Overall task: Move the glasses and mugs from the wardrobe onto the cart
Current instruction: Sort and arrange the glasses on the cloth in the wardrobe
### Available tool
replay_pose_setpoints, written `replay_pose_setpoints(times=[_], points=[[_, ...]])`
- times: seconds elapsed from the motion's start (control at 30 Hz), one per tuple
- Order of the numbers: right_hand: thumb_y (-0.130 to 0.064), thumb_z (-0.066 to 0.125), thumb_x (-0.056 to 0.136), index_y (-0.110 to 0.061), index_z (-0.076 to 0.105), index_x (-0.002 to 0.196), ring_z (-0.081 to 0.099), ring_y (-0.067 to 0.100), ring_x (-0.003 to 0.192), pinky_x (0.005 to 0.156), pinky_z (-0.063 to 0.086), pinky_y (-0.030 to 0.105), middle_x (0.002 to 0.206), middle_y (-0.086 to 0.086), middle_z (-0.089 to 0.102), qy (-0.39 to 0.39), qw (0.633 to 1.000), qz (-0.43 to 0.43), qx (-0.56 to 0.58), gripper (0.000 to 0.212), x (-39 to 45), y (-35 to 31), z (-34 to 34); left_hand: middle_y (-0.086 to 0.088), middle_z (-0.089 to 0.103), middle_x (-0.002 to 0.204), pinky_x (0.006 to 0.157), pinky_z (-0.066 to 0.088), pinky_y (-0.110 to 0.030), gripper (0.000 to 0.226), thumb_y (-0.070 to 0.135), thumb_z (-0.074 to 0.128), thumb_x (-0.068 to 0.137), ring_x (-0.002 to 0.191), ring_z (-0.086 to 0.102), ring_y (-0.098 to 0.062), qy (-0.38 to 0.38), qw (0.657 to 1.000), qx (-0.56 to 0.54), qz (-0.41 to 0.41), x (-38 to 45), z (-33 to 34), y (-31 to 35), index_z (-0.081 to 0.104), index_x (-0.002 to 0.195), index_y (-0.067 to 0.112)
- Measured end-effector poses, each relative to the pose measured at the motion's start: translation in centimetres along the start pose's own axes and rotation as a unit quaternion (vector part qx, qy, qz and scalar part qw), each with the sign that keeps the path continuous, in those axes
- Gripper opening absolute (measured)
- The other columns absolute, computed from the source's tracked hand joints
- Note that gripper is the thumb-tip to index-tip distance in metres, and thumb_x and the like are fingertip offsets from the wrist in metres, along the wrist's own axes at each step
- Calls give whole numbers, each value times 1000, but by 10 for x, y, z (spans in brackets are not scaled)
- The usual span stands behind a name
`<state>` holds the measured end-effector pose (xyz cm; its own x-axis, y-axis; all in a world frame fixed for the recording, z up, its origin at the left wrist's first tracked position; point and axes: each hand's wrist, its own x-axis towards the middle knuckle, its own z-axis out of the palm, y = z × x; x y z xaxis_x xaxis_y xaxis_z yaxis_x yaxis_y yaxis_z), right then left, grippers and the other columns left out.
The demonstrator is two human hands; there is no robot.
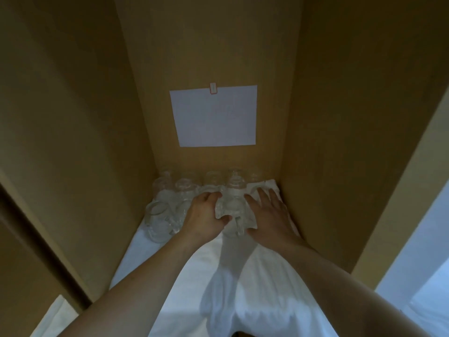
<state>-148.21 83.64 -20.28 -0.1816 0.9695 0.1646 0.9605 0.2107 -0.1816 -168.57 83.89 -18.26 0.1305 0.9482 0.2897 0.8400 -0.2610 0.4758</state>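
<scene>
Deep inside wardrobe (328,117), left hand (204,215) grips clear mug (233,205); right hand (269,215) spread flat.

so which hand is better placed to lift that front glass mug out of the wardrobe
Left. The left hand already curls around the front glass mug, thumb in front. The right hand only lies flat and open beside it on the white cloth.

Single head cam, wide-angle, pitched forward and down into the wardrobe (340,117). Close range: both forearms enter from the near edge, hands at mid-frame. Back panel faces the lens, side walls flare left and right. No second view, so no overlap.
</scene>
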Motion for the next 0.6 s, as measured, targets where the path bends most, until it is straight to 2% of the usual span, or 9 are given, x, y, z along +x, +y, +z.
replay_pose_setpoints(times=[0.1,0.27,0.6], points=[[-47,65,92,-38,6,160,-13,32,154,125,6,48,169,2,-7,-4,1000,-15,21,91,-6,-9,2,-9,52,145,107,43,-44,71,44,77,84,133,47,-32,10,999,31,-4,-13,-6,-1,50,144,17],[-50,65,91,-36,11,160,-10,28,155,124,8,43,170,1,-3,-11,996,-53,69,89,-13,-28,15,-5,46,149,109,40,-42,70,47,73,88,137,41,-27,27,997,52,-55,-48,-18,-13,47,146,19],[-50,64,90,-32,17,159,1,30,155,123,14,43,169,3,7,-61,977,-156,129,85,-40,-109,47,-3,45,150,108,40,-40,69,47,71,89,135,41,-29,39,974,102,-200,-153,-54,-54,45,148,22]])
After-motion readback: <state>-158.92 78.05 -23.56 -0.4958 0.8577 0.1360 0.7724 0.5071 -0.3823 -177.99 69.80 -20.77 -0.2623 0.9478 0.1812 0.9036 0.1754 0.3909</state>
